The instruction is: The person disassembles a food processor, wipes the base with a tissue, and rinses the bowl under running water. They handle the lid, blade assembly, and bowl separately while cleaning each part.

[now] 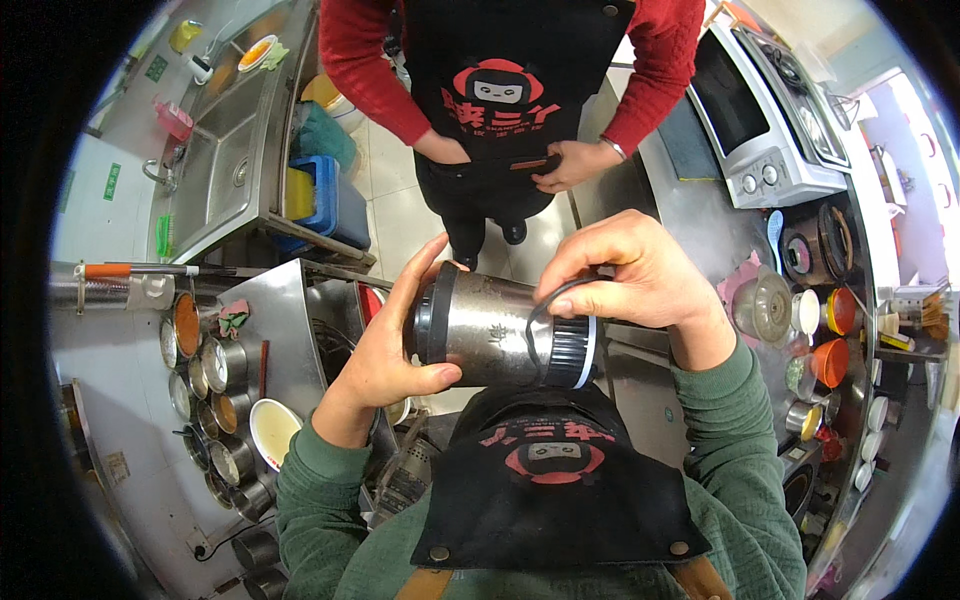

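A brushed-metal cylindrical appliance (487, 322) with black ends lies on its side in the air before my apron. It bears writing on its side. Its left end is ribbed and black; the right end has black slats and a pale rim. My left hand (386, 337) supports the left end, thumb along the near side and fingers behind it. Above the right end, my right hand (626, 274) pinches a thin black cord (531, 330) between thumb and fingers. That cord curves down across the metal body, and its lower end is hidden.
Across from me stands a person in a black apron (502, 127), hands at the apron's pockets. A steel sink (217, 176) is at left, with a blue bin (322, 199) below. Metal pots (232, 457) line the left wall. At right are a microwave (765, 120) and several bowls (761, 304).
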Demonstrator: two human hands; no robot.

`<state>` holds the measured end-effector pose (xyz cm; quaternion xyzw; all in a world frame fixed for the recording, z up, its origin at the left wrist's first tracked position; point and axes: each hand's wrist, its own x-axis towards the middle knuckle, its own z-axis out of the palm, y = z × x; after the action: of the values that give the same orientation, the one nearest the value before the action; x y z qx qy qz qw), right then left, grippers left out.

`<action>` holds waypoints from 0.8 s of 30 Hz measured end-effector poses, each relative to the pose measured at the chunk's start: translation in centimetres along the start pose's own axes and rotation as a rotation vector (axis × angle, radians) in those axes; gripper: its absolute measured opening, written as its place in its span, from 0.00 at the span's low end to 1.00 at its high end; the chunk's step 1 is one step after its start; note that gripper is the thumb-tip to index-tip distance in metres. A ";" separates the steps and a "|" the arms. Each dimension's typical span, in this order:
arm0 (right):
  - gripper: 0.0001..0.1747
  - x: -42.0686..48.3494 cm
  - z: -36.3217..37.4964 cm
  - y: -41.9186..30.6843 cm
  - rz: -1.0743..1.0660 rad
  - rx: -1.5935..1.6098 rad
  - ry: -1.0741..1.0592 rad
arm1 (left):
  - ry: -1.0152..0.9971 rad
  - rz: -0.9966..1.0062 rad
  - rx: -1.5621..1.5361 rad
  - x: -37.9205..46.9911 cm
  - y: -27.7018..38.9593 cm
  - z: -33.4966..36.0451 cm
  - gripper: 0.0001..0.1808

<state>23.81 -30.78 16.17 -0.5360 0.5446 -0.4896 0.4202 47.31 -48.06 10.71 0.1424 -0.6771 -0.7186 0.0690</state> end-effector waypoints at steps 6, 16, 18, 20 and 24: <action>0.12 -2.5 -0.6 -1.5 0.192 -0.098 0.038 | 0.155 0.027 0.184 0.6 -1.5 -0.4 0.67; 0.12 -6.0 2.3 -1.4 0.229 0.394 0.031 | 0.424 0.222 0.599 0.6 -3.3 -0.4 0.66; 0.13 -5.7 2.2 -2.3 0.154 0.466 0.047 | 0.371 0.244 0.737 0.8 -3.3 -0.2 0.66; 0.14 -5.5 1.3 -3.2 0.231 0.463 0.029 | 0.306 0.250 0.810 1.1 -3.3 -0.1 0.65; 0.15 -4.0 0.1 -2.9 -0.031 -0.591 0.077 | 0.119 0.188 0.871 1.4 -3.2 0.4 0.65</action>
<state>24.65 -26.67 18.73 -0.6243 0.6707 -0.3363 0.2174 46.13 -47.82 7.44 0.1372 -0.9214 -0.3476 0.1063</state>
